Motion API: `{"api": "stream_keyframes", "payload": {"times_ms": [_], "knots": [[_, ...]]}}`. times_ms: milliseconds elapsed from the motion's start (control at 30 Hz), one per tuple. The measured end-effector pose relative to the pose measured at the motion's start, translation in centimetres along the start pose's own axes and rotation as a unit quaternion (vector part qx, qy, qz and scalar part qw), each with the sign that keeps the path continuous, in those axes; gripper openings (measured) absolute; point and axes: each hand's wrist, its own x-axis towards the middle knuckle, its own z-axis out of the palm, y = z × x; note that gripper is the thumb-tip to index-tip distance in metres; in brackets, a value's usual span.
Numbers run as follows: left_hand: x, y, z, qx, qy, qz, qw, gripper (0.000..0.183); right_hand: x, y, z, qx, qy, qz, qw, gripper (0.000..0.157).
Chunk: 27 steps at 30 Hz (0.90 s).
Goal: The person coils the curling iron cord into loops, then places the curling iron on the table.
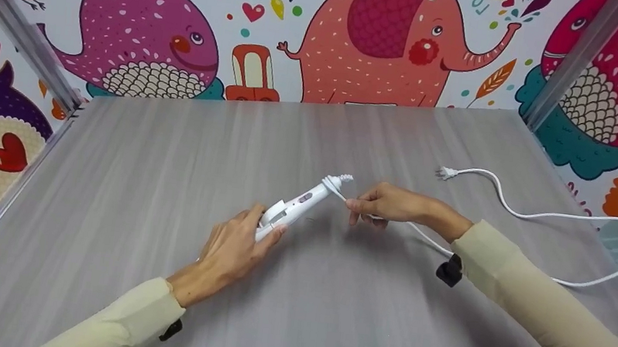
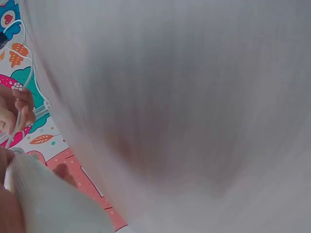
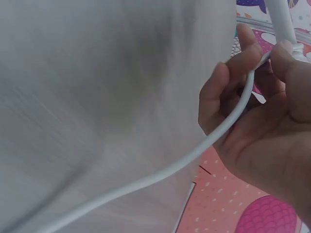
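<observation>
Head view, clock centred on wand [image 1: 298, 205]. Wand over middle of table [image 1: 165, 191], corded end aimed at 2 o'clock. Left hand [image 1: 234, 244] at 8 o'clock, clamped round wand's lower part. Right hand [image 1: 391, 202] at 3 o'clock, thumb and finger together on cord [image 1: 551, 215], which wraps wand's neck. Cord slack loops far out at 3 o'clock; plug [image 1: 448, 173] lies at 2 o'clock.

A white appliance [image 1: 298, 206] slants in the left hand [image 1: 232, 245], cord [image 3: 165, 173] looped around one end, pinched by the right hand [image 1: 391, 203]; plug [image 1: 448, 173] on the table [image 1: 161, 179].
</observation>
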Motion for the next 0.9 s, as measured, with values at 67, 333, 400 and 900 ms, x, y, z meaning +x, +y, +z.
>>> {"api": "stream_keyframes", "payload": {"times_ms": [67, 333, 400, 900], "knots": [[-0.1, 0.0, 0.0, -0.006, 0.002, -0.001, 1.0000, 0.035, 0.2, 0.2, 0.2, -0.001, -0.002, 0.010, 1.000, 0.047], [0.0, -0.1, 0.1, 0.001, 0.025, 0.018, 0.9995, 0.034, 0.5, 0.6, 0.4, -0.014, 0.007, 0.031, 0.999, 0.049], [-0.1, -0.1, 0.1, 0.005, 0.030, 0.023, 0.9993, 0.033, 0.5, 0.7, 0.3, -0.021, 0.012, 0.029, 0.999, 0.047], [-0.7, 0.1, 0.5, 0.030, 0.032, 0.102, 0.9938, 0.031, 0.7, 1.8, 0.4, -0.067, 0.075, -0.017, 0.995, 0.019]]}}
